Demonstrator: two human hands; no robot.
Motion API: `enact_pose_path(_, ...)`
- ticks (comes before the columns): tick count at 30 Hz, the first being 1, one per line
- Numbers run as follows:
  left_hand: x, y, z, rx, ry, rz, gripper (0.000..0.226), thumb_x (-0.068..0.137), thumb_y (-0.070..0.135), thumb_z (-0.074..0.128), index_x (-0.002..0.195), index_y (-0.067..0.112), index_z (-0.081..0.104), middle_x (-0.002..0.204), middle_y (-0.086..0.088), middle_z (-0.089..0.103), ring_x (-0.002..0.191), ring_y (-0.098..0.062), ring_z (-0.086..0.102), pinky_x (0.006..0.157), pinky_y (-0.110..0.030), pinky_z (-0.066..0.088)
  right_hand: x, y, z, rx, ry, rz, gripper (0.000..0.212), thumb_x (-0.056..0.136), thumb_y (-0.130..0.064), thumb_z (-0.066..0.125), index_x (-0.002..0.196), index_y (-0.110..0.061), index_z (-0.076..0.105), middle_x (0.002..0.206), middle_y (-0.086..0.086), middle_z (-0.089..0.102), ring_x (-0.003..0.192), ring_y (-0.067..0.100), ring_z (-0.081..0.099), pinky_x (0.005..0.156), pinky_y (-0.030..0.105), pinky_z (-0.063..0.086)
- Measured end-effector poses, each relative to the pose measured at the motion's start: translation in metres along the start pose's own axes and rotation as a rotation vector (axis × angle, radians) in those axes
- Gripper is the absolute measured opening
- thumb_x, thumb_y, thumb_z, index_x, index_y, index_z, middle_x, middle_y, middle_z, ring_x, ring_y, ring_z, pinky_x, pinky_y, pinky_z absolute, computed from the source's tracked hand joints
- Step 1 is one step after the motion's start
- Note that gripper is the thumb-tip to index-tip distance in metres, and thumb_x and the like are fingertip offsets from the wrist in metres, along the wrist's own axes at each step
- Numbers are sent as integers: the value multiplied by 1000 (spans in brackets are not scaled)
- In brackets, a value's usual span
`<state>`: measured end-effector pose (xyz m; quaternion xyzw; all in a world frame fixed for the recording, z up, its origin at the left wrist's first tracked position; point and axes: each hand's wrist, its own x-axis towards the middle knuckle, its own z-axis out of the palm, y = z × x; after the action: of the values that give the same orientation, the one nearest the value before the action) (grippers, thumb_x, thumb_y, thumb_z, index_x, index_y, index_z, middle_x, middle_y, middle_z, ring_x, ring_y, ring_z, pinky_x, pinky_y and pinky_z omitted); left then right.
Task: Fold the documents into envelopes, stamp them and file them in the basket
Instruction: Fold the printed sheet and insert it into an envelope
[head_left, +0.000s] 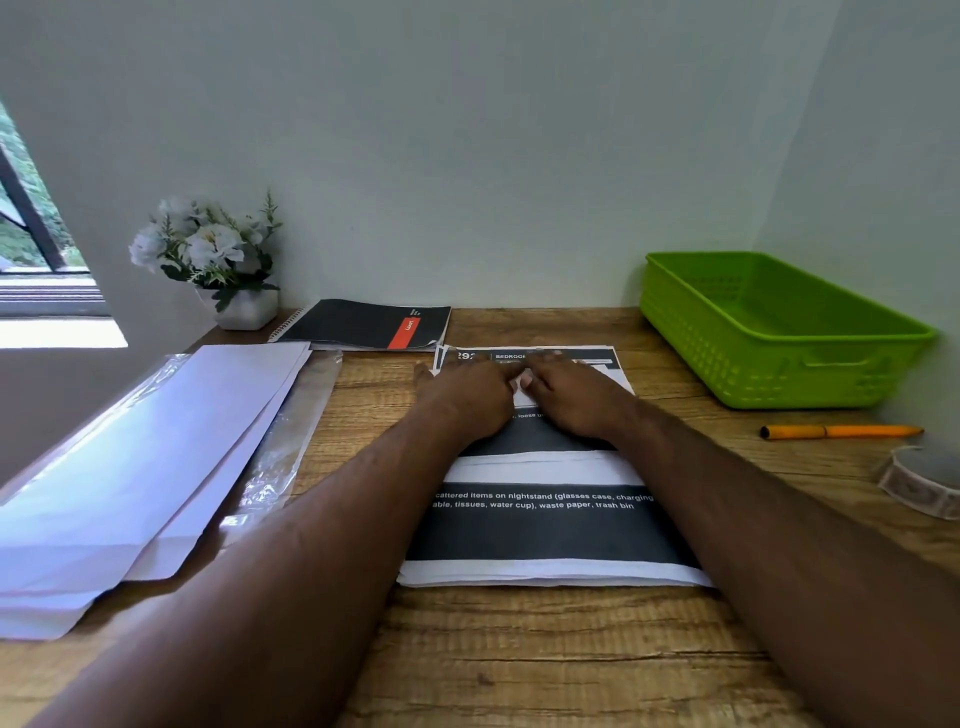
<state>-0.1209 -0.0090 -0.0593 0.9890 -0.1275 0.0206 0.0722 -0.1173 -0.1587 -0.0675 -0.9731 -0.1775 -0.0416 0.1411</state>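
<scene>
Head cam, only view. Both arms reach fwd over the stack of documents (550, 525) lying mid-table (519, 675). Left hand (467, 400) and right hand (576, 400) lie side by side, near touching, on the far part of the top sheet, just short of its far edge. Fingers on both look flat and mostly straight, pressing down on paper, not curled round anything; the tips are blurred, so can't tell if a corner is being nipped. My guess: they're pinning the sheet or smoothing it to start a fold, w/ both palms weighting the paper so it doesn't slide on the wood.

Envelopes (130, 467) sit in a loose pile at the left, partly on a clear plastic wrapper (291, 441), close enough to grab once a sheet is folded. Green basket (779, 338) waits far right against the wall, nothing visible inside, so filing not begun. Stamp roll (919, 483) at right edge, orange pen (841, 431) between it and basket, both well apart from hands. Behind the docs: a black notebook (363, 325) and a flower pot (218, 260) in the corner.
</scene>
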Motion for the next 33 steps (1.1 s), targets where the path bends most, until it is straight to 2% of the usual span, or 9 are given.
enact_pose_path(4,-6,8,-1,118,15,-30,47,102,39,27,148,43,27,162,-1,10,149,-31,-4,110,-67,-4,-1,-2,-4,-105,-71,53,50,104,-32,27,149,-11,27,157,8,25,145,21,19,117,43,18)
enact_pose_path(10,-17,0,-4,236,69,-100,47,99,30,33,146,22,37,163,-7,5,148,-34,-8,111,-67,-5,-1,-3,-5,-107,-92,62,51,104,-33,24,151,-13,22,160,6,16,147,19,12,118,43,11)
enact_pose_path(15,-26,-15,-13,311,64,-193,54,95,24,39,147,14,35,161,-16,9,148,-39,-5,115,-63,-1,-2,-2,-3,-87,-63,63,50,104,-34,25,150,-15,26,159,4,19,146,18,16,117,42,14)
enact_pose_path(18,-29,-17,-14,341,82,-240,52,95,23,37,146,10,37,160,-21,7,147,-41,-3,117,-59,1,-5,-1,-4,-3,8,49,44,103,-31,30,143,-14,40,151,6,38,138,22,35,110,35,27)
enact_pose_path(21,-24,-23,-17,240,168,-183,44,96,22,38,138,11,47,156,-20,22,144,-41,16,116,-54,15,-7,1,-8,227,89,45,30,100,-28,42,123,-15,58,124,3,61,116,22,54,95,30,39)
enact_pose_path(23,-15,-27,-18,91,182,-67,36,98,27,40,130,15,52,142,-15,43,131,-36,37,108,-47,32,-10,2,-13,351,91,71,27,95,-30,53,119,-21,62,113,-8,64,107,11,58,88,22,41)
enact_pose_path(25,-9,-28,-19,-19,123,8,38,99,39,43,129,19,54,135,-10,50,126,-31,43,103,-42,36,-15,2,-20,437,49,95,33,88,-32,65,120,-27,63,104,-18,61,94,0,56,77,8,40)
enact_pose_path(29,1,-34,-19,-40,65,-13,42,93,51,53,126,25,57,128,-6,51,126,-27,42,101,-39,30,-17,5,-26,430,-20,129,57,78,-38,75,131,-32,55,131,-6,55,110,6,49,92,21,36)
enact_pose_path(33,11,-44,-13,-76,72,-24,31,86,56,57,106,33,57,116,-4,56,119,-29,49,106,-47,32,-17,5,-26,450,-55,106,61,77,-35,77,133,-30,54,135,-6,54,115,6,48,94,20,34)
